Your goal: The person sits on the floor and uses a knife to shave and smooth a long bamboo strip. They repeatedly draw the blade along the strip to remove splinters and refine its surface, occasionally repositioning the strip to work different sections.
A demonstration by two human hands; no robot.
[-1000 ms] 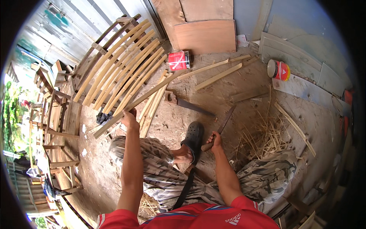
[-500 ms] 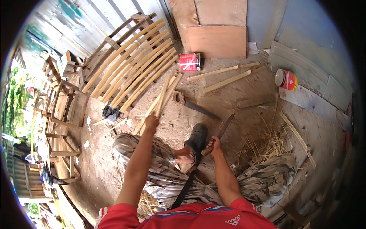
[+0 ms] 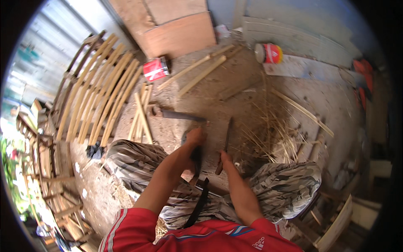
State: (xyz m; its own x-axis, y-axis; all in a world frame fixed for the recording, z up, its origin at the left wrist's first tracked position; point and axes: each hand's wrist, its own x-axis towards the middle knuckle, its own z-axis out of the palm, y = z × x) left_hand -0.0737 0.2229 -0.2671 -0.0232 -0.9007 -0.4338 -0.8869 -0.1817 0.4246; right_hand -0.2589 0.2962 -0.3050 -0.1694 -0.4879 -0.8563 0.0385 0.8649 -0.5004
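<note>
A long dark-bladed knife with a wooden handle (image 3: 225,145) is held in the right hand (image 3: 225,160), the fingers being closed around the handle at its lower end; the blade is pointed away from the body, up over the dirt floor (image 3: 201,101). The left hand (image 3: 194,137) is seen just beside it, to the left, laid over the toe of a dark sandal (image 3: 194,153) worn on the raised foot; whether its fingers are curled around anything cannot be told, since they are turned away from the camera. The two hands are near each other but apart.

The legs are covered by grey camouflage-patterned trousers (image 3: 138,157), and a red shirt with white stripes (image 3: 197,237) is seen at the lower edge. A black strap (image 3: 198,203) is hung down between the knees.

On the floor just beyond the left hand a second flat dark blade with a pale handle (image 3: 178,114) is laid crosswise. To its left a few short split bamboo strips (image 3: 142,113) are lying together, and further left a large curved frame of long bamboo slats (image 3: 98,88) is propped near the corrugated metal wall. Thin pale bamboo shavings (image 3: 268,134) are scattered to the right of the knife. Towards the far edge of the floor a red rectangular carton (image 3: 155,69) and a red-and-white tin lying on its side (image 3: 268,53) are found, with two long bamboo sticks (image 3: 197,72) between them. A brown wooden board (image 3: 176,35) is leaned at the far side.
</note>
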